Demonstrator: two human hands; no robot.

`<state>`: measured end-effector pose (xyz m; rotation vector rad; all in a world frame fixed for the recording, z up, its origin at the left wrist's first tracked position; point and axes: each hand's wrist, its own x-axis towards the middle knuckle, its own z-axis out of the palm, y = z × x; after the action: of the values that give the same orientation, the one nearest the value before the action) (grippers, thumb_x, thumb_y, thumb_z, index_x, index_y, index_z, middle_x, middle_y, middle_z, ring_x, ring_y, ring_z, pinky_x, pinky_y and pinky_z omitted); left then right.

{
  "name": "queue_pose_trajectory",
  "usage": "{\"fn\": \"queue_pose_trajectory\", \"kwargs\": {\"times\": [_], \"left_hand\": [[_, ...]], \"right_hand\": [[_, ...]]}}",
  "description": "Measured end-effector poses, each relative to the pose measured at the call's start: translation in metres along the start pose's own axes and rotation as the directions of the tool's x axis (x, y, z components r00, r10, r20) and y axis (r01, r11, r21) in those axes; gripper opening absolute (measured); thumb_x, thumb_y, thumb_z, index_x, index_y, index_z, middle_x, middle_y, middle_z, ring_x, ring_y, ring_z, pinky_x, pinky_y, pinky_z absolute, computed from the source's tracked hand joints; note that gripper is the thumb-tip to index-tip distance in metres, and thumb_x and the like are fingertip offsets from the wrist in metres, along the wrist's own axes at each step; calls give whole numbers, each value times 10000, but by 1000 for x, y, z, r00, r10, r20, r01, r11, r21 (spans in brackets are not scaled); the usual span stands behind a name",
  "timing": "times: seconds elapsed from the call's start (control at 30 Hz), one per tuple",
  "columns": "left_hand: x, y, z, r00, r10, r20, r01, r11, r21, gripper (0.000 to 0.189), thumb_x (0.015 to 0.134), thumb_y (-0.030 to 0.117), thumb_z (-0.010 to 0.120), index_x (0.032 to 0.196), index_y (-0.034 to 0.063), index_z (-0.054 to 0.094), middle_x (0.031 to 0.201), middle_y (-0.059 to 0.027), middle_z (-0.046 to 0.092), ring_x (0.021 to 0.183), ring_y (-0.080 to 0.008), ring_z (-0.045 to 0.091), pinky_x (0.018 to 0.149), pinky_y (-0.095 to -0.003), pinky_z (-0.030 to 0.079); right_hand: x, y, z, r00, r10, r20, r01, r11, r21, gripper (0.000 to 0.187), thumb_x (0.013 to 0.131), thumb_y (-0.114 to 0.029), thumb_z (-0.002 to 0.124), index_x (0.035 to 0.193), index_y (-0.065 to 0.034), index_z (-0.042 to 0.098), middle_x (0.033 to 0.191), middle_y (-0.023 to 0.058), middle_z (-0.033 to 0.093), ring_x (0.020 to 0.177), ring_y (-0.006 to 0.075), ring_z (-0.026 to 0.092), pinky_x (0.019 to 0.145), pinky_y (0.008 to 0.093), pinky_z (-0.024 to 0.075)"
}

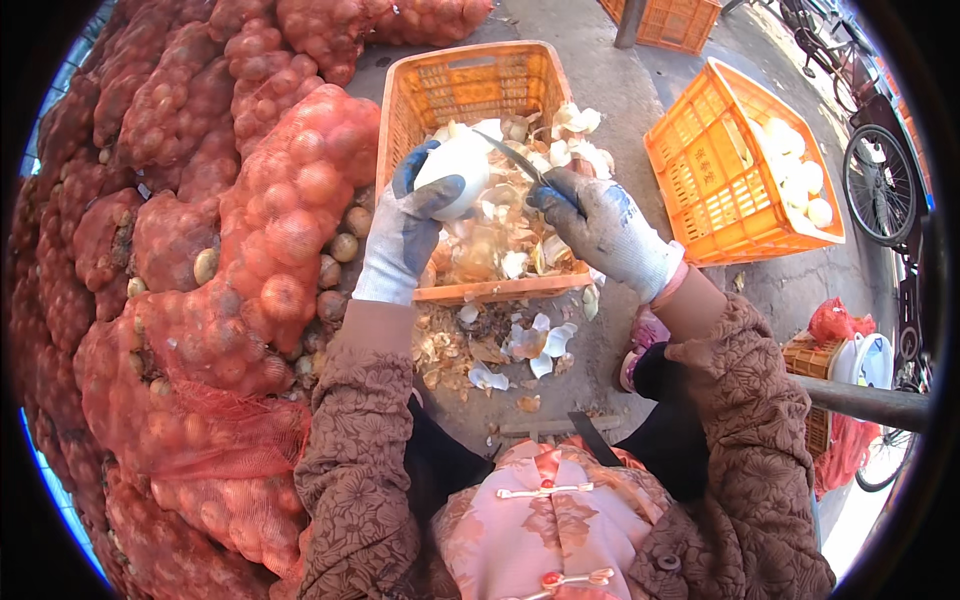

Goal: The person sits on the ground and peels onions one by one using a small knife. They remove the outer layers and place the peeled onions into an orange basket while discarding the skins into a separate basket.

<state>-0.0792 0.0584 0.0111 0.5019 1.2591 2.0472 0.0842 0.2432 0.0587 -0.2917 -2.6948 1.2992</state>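
Gloved in grey and white, my left hand (420, 202) grips a peeled white onion (459, 174) above an orange plastic crate (501, 291). My right hand (592, 217), in a matching glove, is closed around the handle of a knife (510, 154), whose blade reaches to the upper right side of the onion. Under both hands the crate holds onion skins (480, 247) and outer layers. The fingers behind the onion are partly hidden.
Red mesh sacks of onions (277, 217) pile up at the left, with loose onions (343, 247) beside them. A tilted orange crate (720, 180) with peeled onions (799, 172) stands right. Peelings (536, 341) litter the ground. A metal bar (862, 401) and bicycle wheel (879, 184) are farther right.
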Motion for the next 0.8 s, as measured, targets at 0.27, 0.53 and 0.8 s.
{"fn": "queue_pose_trajectory", "kwargs": {"times": [0.27, 0.53, 0.8], "left_hand": [[2, -6, 3, 983, 183, 27, -178, 896, 407, 896, 711, 99, 837, 1480, 11, 385, 1327, -133, 545, 1162, -220, 594, 921, -353, 554], [0, 4, 2, 983, -108, 147, 113, 993, -30, 802, 756, 131, 838, 1439, 19, 433, 1354, -115, 543, 1191, -245, 584, 927, -396, 552], [8, -6, -15, 970, -210, 124, 243, 870, -428, 529, 912, 224, 704, 1378, 63, 513, 1287, -115, 629, 1117, -292, 639, 807, -428, 563]], "right_hand": [[-12, 2, -3, 998, -61, -24, 52, 959, -277, 277, 1003, -285, 554, 1058, -36, 660, 823, 208, 678, 802, 345, 694, 703, 423, 529], [-5, 21, -8, 868, 329, 372, -496, 605, 623, 279, 928, -250, 581, 1066, -27, 675, 710, 64, 616, 463, 141, 513, 395, 278, 406], [-6, 7, -12, 902, 348, 254, -428, 653, 625, 308, 965, -280, 610, 1106, -7, 626, 762, 57, 620, 517, 111, 541, 420, 258, 445]]}}
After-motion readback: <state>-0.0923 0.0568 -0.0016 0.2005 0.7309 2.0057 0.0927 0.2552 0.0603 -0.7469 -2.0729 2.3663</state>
